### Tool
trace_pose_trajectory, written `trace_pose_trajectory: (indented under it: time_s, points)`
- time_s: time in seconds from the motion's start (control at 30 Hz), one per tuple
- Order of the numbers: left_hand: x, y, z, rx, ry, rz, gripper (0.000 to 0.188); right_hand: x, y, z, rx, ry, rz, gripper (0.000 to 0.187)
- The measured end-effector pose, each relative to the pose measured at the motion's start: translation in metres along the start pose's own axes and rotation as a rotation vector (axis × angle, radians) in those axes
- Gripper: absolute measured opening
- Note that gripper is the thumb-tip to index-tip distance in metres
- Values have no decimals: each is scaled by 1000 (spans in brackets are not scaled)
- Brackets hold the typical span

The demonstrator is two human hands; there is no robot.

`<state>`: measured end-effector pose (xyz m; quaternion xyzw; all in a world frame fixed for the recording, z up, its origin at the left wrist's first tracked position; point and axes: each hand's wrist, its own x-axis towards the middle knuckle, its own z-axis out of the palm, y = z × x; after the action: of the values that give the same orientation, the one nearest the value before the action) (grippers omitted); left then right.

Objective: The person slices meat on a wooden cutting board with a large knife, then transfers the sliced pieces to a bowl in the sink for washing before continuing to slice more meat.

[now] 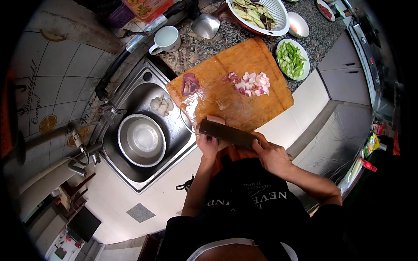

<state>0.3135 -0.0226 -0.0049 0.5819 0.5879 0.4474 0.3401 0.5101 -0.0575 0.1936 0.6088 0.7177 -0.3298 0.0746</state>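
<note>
A wooden cutting board (235, 58) lies on the granite counter, jutting over the sink. My right hand (272, 155) grips the handle of a dark cleaver (226, 132) held flat over the board's near edge. My left hand (207, 145) is at the blade's left end, its fingertips hidden behind the steel. A pale pink piece of meat (216, 118) lies just beyond the blade. A pile of diced meat (254, 83) sits mid-board. A dark red chunk (189, 83) lies at the board's left corner.
The steel sink (176, 130) holds a metal bowl (141, 139) and pale pieces (161, 105). A faucet (82, 152) stands at its left. Behind the board are a white mug (166, 39), a colander of sliced vegetables (261, 15) and a plate of green pepper (292, 58).
</note>
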Motion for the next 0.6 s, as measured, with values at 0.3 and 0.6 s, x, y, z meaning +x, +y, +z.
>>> trace_pose_trajectory:
  time_s: [0.3,0.6]
  points:
    - [14,20,-1,5,61,84,30,19,-5,-12,9,23,-49,32]
    - [6,4,5,7,17,-15,35,46,-16,-22,-92,-152,-17,25]
